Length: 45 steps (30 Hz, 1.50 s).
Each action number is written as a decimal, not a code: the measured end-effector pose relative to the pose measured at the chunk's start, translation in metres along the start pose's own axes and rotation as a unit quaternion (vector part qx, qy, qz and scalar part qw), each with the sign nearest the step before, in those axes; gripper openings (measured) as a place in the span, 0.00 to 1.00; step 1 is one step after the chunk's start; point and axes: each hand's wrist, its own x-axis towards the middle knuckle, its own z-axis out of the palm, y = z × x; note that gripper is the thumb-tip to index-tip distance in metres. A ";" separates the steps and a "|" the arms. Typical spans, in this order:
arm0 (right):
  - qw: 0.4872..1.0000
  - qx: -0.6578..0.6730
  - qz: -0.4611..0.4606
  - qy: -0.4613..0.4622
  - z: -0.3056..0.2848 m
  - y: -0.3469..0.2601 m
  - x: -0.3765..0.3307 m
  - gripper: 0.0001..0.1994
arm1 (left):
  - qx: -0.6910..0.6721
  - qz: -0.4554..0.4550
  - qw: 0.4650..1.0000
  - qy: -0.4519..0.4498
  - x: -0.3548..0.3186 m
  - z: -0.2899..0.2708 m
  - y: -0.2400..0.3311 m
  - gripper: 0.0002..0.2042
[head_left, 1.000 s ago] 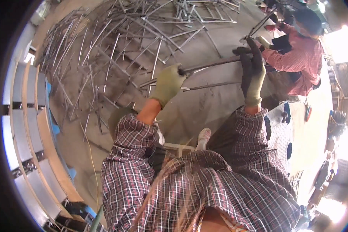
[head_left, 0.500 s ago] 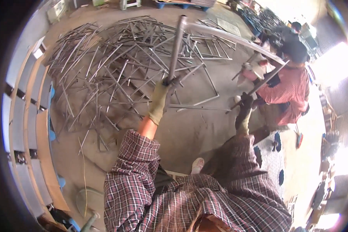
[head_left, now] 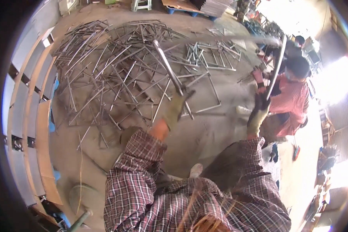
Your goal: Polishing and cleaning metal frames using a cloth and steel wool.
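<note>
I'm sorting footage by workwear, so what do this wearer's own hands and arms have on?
The left hand and right hand wear yellowish-green gloves with dark fingers. Both sleeves are dark maroon plaid with pale lines, loose, ending short of the gloves.

Wears a loose, dark plaid shirt (head_left: 162, 203) with white and reddish lines at six o'clock and dark-fingered, pale-green gloves (head_left: 256, 124) on left hand (head_left: 176, 108) and, at three o'clock, right hand (head_left: 260, 112).

A tangled heap of metal frames (head_left: 143, 33) lies on the dusty floor (head_left: 189, 145).
</note>
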 end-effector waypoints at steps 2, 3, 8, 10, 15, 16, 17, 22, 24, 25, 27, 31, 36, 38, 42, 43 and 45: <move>0.991 -0.090 -0.090 0.048 -0.001 0.006 -0.002 0.19 | -0.022 -0.066 0.996 -0.056 -0.002 0.002 -0.004 0.22; 0.992 -0.106 -0.073 0.010 -0.002 0.010 -0.005 0.19 | 0.026 -0.016 0.999 0.017 -0.002 0.000 -0.005 0.23; 0.992 -0.110 -0.063 -0.002 -0.017 0.035 -0.012 0.22 | -0.023 0.064 0.997 0.029 -0.002 -0.008 -0.011 0.23; 0.995 -0.074 -0.065 0.017 -0.027 0.045 -0.015 0.22 | 0.054 -0.061 0.997 0.007 -0.005 -0.014 -0.009 0.23; 0.992 -0.122 0.011 0.026 -0.031 0.043 -0.020 0.28 | 0.024 0.110 0.991 0.066 -0.005 -0.012 0.009 0.18; 0.987 -0.138 -0.081 0.006 -0.029 0.036 -0.021 0.30 | 0.079 0.106 0.988 0.075 -0.010 -0.007 0.009 0.18; 0.975 -0.162 -0.150 -0.005 -0.025 0.027 -0.024 0.33 | 0.183 0.084 0.976 0.088 -0.015 -0.002 0.009 0.17; 0.906 -0.319 -0.252 -0.113 0.006 -0.022 -0.029 0.38 | 0.379 0.092 0.916 0.092 -0.035 0.023 0.000 0.16; 0.928 -0.259 -0.201 -0.179 0.018 -0.027 -0.031 0.38 | 0.422 0.148 0.889 0.102 -0.035 0.025 -0.002 0.17; 0.953 -0.191 -0.134 -0.192 0.023 -0.025 -0.032 0.36 | 0.443 0.165 0.876 0.095 -0.036 0.025 -0.003 0.17; 0.972 -0.130 -0.051 -0.189 0.027 -0.015 -0.035 0.30 | 0.490 0.182 0.849 0.079 -0.037 0.023 -0.001 0.17; 0.979 -0.127 0.061 -0.145 0.015 0.021 -0.037 0.16 | 0.570 0.193 0.798 0.037 -0.046 0.021 0.000 0.18; 0.949 -0.261 -0.094 -0.151 -0.018 0.061 -0.040 0.14 | 0.525 0.123 0.830 -0.143 -0.039 0.008 0.006 0.23; 0.971 -0.182 -0.048 -0.145 -0.027 0.073 -0.044 0.17 | 0.458 0.106 0.875 -0.111 -0.028 -0.004 0.011 0.22; 0.975 -0.152 0.024 -0.160 -0.037 0.089 -0.055 0.14 | 0.446 0.153 0.881 -0.032 -0.003 -0.023 0.026 0.23; 0.969 -0.176 -0.041 -0.170 -0.037 0.090 -0.057 0.15 | 0.407 0.180 0.894 -0.048 0.000 -0.025 0.029 0.23; 0.986 -0.108 -0.039 -0.124 -0.034 0.090 -0.058 0.15 | 0.332 0.194 0.920 -0.070 0.002 -0.027 0.035 0.23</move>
